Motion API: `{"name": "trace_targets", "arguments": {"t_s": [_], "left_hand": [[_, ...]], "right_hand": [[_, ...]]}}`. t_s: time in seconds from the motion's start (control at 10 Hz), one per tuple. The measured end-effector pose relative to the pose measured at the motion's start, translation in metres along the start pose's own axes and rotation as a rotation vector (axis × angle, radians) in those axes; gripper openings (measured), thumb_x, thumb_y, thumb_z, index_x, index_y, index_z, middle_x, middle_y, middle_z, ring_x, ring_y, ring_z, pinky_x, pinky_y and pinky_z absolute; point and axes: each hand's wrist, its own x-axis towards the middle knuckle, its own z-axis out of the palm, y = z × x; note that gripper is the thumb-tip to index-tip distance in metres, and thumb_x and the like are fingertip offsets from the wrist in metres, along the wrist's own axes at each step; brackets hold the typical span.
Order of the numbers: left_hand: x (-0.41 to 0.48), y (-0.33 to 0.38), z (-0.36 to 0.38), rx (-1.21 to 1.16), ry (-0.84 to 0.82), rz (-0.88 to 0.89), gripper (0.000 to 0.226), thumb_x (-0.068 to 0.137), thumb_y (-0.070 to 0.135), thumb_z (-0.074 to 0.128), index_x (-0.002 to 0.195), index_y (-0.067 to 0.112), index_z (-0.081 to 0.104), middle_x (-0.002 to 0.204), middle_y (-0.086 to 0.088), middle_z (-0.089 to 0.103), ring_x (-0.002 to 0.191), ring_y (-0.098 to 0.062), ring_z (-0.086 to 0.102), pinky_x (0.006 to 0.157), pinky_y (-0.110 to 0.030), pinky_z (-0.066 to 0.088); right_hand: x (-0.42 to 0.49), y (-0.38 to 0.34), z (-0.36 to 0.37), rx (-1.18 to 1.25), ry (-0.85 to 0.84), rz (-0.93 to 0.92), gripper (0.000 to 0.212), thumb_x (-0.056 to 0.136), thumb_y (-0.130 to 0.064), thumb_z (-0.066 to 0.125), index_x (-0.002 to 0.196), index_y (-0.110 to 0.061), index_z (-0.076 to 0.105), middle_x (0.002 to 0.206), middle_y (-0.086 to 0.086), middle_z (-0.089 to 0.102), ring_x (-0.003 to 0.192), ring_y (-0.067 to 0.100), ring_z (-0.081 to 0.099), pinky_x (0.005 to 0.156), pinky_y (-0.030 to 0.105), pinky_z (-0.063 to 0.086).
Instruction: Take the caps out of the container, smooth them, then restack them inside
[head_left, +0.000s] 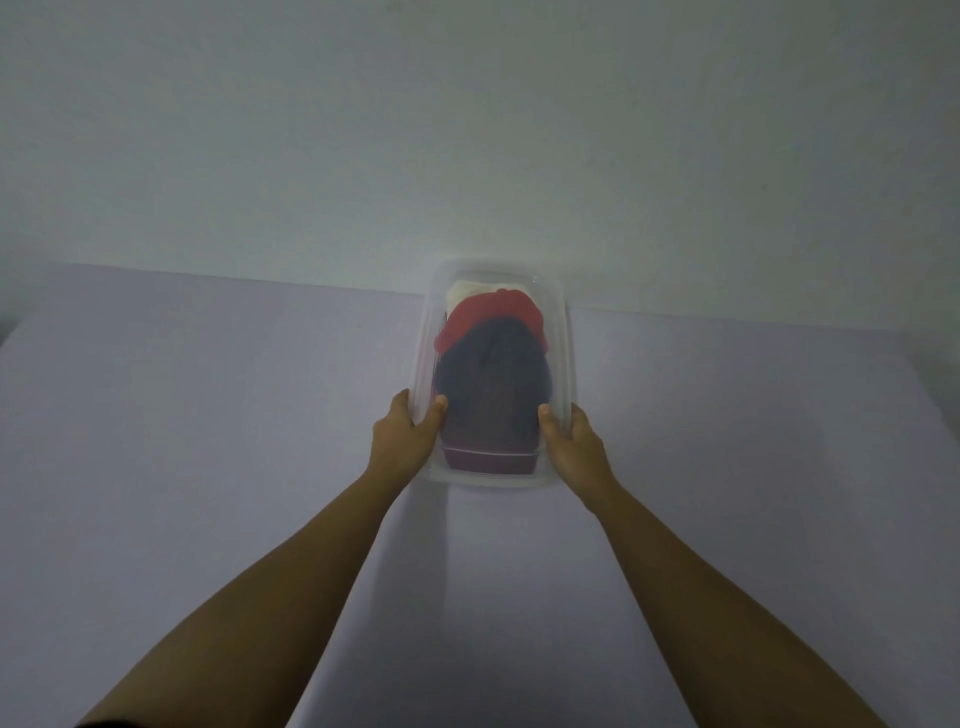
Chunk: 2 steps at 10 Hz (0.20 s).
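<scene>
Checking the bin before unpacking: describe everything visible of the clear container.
The container is a clear plastic tub with rounded corners, lengthwise on the pale table. Inside: a dark cap nearest, a red cap behind, a white item farthest. The left hand and right hand grip its near side walls, thumbs over the rim.

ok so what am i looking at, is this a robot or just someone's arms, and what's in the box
No robot: these are a person's bare arms, filmed by a camera worn on their head, looking down. The left hand and right hand each grip a near side of a clear container, thumbs over its rim. It sits on a pale table. Inside lie a dark cap nearest, a red cap behind it, something pale at the far end.
</scene>
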Motion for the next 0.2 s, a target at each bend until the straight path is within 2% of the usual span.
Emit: {"name": "trace_targets", "arguments": {"t_s": [0.1, 0.2], "left_hand": [[-0.001, 0.010, -0.008, 0.087, 0.037, 0.063, 0.080, 0.089, 0.056, 0.042, 0.149, 0.012, 0.013, 0.155, -0.012, 0.026, 0.138, -0.037, 0.032, 0.110, -0.050, 0.032], [-0.011, 0.023, -0.016, 0.142, 0.077, 0.153, 0.072, 0.093, 0.052, 0.036, 0.149, 0.011, 0.013, 0.157, -0.011, 0.021, 0.142, -0.035, 0.026, 0.113, -0.050, 0.027]], "right_hand": [[0.000, -0.014, -0.005, -0.117, 0.044, -0.067, 0.074, 0.094, -0.049, 0.039, 0.149, -0.010, 0.008, 0.157, 0.010, 0.015, 0.144, 0.026, 0.018, 0.115, 0.038, 0.017], [-0.015, -0.030, -0.008, -0.201, 0.106, -0.182, 0.070, 0.095, -0.046, 0.037, 0.148, -0.009, 0.010, 0.158, 0.010, 0.013, 0.145, 0.024, 0.014, 0.116, 0.036, 0.014]]}}
